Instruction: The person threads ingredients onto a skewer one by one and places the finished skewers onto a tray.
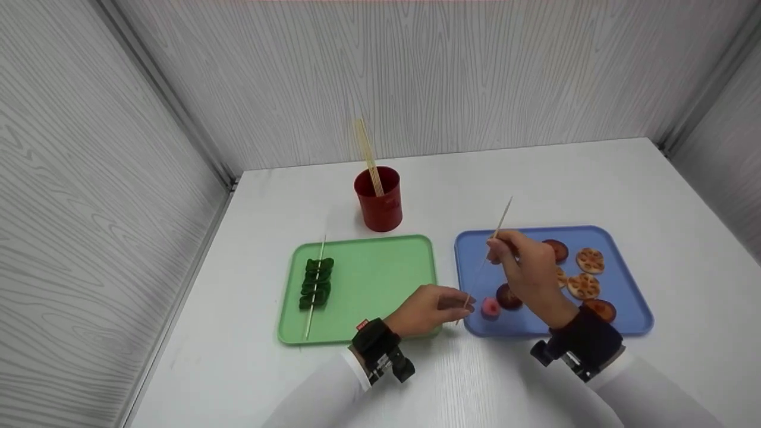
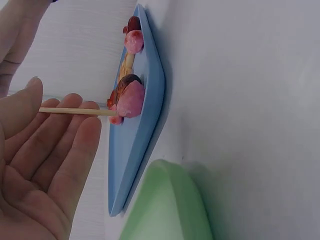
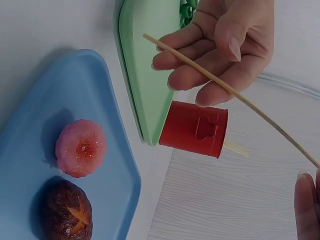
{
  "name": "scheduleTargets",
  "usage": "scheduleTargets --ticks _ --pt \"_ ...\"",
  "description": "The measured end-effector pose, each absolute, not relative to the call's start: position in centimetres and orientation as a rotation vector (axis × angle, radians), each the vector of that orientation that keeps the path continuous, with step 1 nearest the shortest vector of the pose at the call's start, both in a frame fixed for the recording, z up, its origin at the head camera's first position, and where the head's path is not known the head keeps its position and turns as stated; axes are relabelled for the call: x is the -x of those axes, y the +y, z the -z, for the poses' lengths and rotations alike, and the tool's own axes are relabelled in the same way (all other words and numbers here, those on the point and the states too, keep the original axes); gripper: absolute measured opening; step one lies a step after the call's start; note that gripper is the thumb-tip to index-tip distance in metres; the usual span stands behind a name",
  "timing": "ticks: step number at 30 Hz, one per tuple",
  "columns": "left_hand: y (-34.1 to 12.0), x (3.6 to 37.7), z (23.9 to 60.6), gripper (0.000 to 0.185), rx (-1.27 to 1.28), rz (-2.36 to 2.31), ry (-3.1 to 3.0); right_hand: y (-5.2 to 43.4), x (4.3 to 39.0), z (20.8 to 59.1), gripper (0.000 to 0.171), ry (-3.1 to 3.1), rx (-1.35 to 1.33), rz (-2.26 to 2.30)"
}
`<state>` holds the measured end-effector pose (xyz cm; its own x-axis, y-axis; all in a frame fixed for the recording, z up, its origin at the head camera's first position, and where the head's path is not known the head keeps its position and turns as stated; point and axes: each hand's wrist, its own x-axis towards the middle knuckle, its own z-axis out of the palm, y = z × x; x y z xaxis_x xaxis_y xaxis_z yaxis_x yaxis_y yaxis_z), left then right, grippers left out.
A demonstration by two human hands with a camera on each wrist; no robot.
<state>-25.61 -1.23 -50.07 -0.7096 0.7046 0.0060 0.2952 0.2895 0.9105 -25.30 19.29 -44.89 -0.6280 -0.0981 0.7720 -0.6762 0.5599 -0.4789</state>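
My right hand (image 1: 532, 276) pinches a thin bamboo skewer (image 1: 504, 214) near its upper part, over the blue tray (image 1: 627, 300). The skewer slants down toward my left hand (image 1: 425, 310), whose extended fingers touch its lower end by the tray's left edge. In the right wrist view the bare stick (image 3: 262, 116) crosses those fingers, with the left thumb held off it. Below the hands on the blue tray lie a pink round piece (image 3: 81, 148) and a brown mushroom cap (image 3: 66, 210) with a cross cut on top.
A green tray (image 1: 380, 264) on the left bears a skewer of folded green leaves (image 1: 315, 285). Behind it stands a red cup (image 1: 381, 209) with several skewers leaning in it. Lotus root slices (image 1: 590, 260) lie on the blue tray's right part. Panel walls enclose the white table (image 1: 238, 356).
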Motion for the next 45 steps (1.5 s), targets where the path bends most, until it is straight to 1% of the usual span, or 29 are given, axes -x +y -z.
scheduleTargets --ticks 4,10,18,20,26,30,33,37,45 --pt "-1.0 24.8 50.3 0.026 -0.857 -1.462 2.137 19.6 25.5 45.1 0.006 -2.163 -0.558 -1.125" --pt "-0.7 23.9 50.5 0.022 -0.813 -1.550 2.080 19.9 25.5 45.2 0.010 -2.292 -0.486 -1.274" --pt "-0.7 23.2 51.0 0.019 -0.756 -1.616 1.952 20.1 25.6 45.1 0.015 -2.456 -0.443 -1.282" --pt "-0.8 23.1 51.1 0.019 -0.753 -1.631 1.933 20.2 25.6 45.1 0.016 -2.465 -0.456 -1.259" --pt "-0.8 23.3 51.2 0.020 -0.769 -1.674 1.909 20.5 25.6 45.5 0.009 -2.464 -0.517 -1.188" --pt "-0.8 23.4 51.1 0.020 -0.739 -1.704 1.899 20.7 25.6 45.9 0.016 -2.506 -0.570 -1.157" --pt "-0.9 23.2 50.9 0.020 -0.707 -1.725 1.887 20.9 25.5 46.3 0.017 -2.606 -0.620 -1.053" --pt "-0.9 23.1 50.7 0.021 -0.684 -1.752 1.860 21.1 25.3 47.1 0.008 -2.766 -0.706 -0.835" --pt "-1.2 23.3 50.8 0.022 -0.678 -1.751 1.851 21.0 25.0 48.0 0.013 -2.880 -0.708 -0.667"
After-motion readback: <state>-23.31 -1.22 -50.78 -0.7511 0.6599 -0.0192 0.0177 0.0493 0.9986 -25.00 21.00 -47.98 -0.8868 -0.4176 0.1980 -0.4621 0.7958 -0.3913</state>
